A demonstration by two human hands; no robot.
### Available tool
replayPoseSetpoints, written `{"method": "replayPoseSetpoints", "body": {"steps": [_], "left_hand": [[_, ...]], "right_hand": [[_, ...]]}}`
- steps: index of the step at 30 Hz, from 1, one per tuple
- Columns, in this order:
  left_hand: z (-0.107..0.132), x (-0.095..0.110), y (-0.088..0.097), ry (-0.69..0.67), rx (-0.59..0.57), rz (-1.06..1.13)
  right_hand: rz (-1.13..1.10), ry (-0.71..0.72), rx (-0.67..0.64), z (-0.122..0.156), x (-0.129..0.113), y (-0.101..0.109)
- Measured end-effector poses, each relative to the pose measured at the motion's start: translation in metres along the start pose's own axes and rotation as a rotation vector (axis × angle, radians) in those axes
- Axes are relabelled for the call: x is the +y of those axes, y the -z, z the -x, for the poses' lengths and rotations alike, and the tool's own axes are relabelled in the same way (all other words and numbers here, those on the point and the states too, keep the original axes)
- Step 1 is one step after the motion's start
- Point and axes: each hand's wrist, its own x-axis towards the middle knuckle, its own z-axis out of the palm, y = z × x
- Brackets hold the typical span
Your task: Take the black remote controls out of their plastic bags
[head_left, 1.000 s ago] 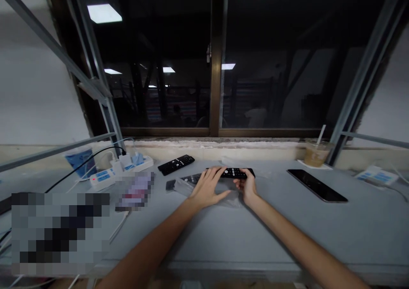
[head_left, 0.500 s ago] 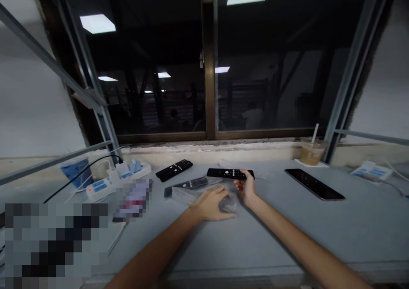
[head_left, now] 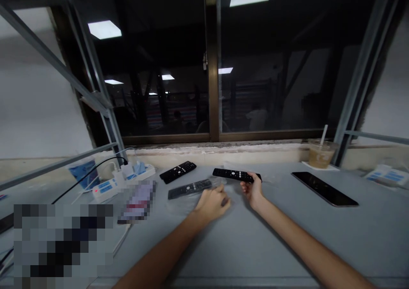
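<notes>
My right hand (head_left: 254, 192) grips the right end of a black remote control (head_left: 231, 174), thumb on top, and tilts it a little above the desk. My left hand (head_left: 211, 204) rests low beside it with its fingers curled closed. A small dark patch shows between those fingers; I cannot tell what it is. Just behind and left of that hand lies a second remote control (head_left: 188, 189) in a clear plastic bag (head_left: 180, 206). Farther back, a third black remote control (head_left: 178, 172) lies bare on the desk.
On the left are a white power strip (head_left: 105, 190) with plugs and cables, a blue container (head_left: 83, 174) and a blurred-out phone-like item (head_left: 138, 201). A dark phone (head_left: 324, 189) lies to the right, with a drink cup (head_left: 321, 153) behind it. A window frame (head_left: 213, 67) rises beyond the desk.
My left hand's fingers have curled in from a wide grip around crumpled plastic, and the plastic near them lies flatter. My right hand still holds the remote. The view has shifted slightly.
</notes>
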Motion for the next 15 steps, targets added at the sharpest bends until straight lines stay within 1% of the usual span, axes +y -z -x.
{"method": "replayPoseSetpoints", "body": {"steps": [4, 7, 9, 15], "left_hand": [[0.000, 0.000, -0.002, 0.019, 0.082, -0.018], [0.001, 0.001, -0.005, 0.085, 0.104, -0.064], [0.003, 0.003, -0.009, 0.172, 0.099, -0.116], [0.008, 0.013, -0.020, 0.525, 0.060, -0.342]], "right_hand": [[-0.012, -0.030, 0.006, 0.000, 0.000, 0.000], [-0.028, -0.037, 0.027, -0.001, 0.000, -0.001], [-0.044, -0.039, 0.045, -0.001, 0.000, -0.001], [-0.082, -0.056, 0.076, 0.001, 0.000, -0.002]]}}
